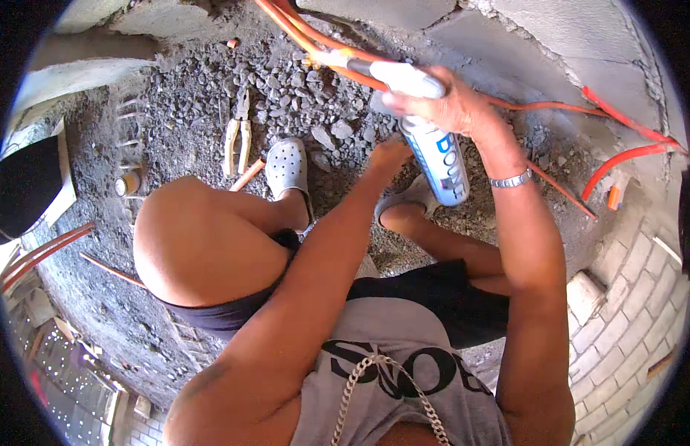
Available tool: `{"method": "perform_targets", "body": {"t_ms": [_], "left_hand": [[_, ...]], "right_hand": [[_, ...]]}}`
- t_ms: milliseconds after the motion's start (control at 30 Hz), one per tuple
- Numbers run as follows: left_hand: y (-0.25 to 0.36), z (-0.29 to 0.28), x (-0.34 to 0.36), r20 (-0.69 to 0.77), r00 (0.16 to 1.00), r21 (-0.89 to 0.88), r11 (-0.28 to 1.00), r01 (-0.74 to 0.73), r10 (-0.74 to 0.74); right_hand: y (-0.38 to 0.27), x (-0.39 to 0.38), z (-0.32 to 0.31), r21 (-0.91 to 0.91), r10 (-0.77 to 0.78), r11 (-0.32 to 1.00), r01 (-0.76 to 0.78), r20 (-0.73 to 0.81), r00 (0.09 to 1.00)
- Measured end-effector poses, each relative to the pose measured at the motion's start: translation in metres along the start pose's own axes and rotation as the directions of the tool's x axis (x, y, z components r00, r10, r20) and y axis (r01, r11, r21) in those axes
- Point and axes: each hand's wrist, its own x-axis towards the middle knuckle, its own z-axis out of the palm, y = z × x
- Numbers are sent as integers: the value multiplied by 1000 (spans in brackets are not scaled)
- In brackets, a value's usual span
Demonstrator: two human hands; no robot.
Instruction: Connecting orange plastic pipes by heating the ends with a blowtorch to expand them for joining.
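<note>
My right hand is wrapped round a gas torch with a white head and a white-and-blue canister hanging below it. The dark nozzle points left at a bundle of orange conduits, where a bright yellowish glow shows on the tubes by the wall. Lower down, my left hand is closed just left of the canister. What its fingers hold, if anything, is hidden. A pair of pliers with pale handles lies on the gravel at left, apart from both hands.
Grey gravel covers the ground before the block wall. Grey clogs are on my feet. A short orange tube lies beside one. Red conduits stick out at right, and a small can stands at left.
</note>
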Motion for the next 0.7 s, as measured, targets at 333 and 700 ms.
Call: {"method": "perform_targets", "body": {"t_ms": [333, 700], "left_hand": [[-40, -41, -52, -11, 986, 430, 891, -145, 166], [-135, -46, -68, -170, 923, 68, 931, 359, -344]], "right_hand": [[19, -15, 5, 145, -11, 989, 17, -43, 999], [-28, 9, 44, 215, -112, 971, 105, 19, 994]]}}
